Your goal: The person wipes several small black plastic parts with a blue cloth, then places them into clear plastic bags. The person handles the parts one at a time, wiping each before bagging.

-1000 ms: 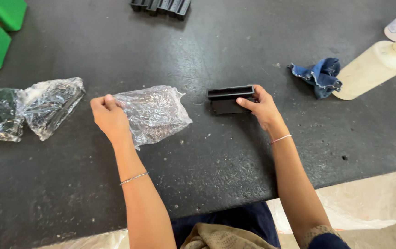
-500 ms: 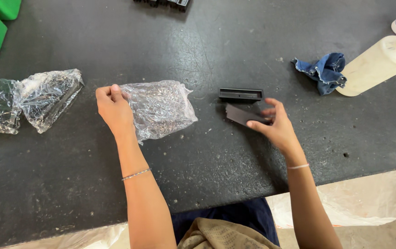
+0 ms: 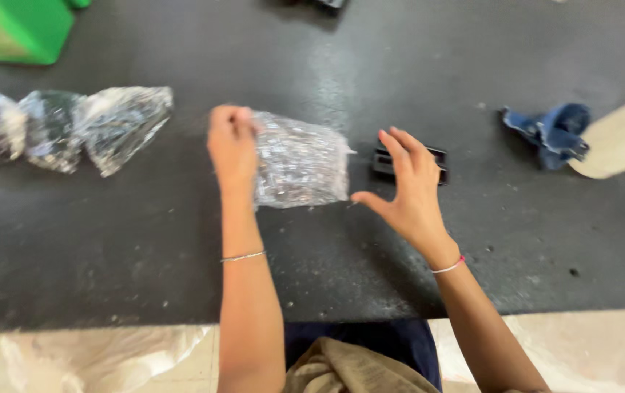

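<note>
Head view: left hand [image 3: 232, 145] pinched the clear plastic bag [image 3: 300, 160] at nine o'clock, steadying it; right hand [image 3: 405, 191] hovered spread and empty, black part [image 3: 408, 161] just beyond.

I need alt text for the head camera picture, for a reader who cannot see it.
A person's left hand grips the edge of a clear plastic bag on a dark table, while the right hand hovers open beside it, above a small black part. More plastic bags lie left; a blue cloth lies right.

Black table [image 3: 145, 240] — plastic bags [image 3: 301, 160], probably a rag [image 3: 549, 131].
</note>
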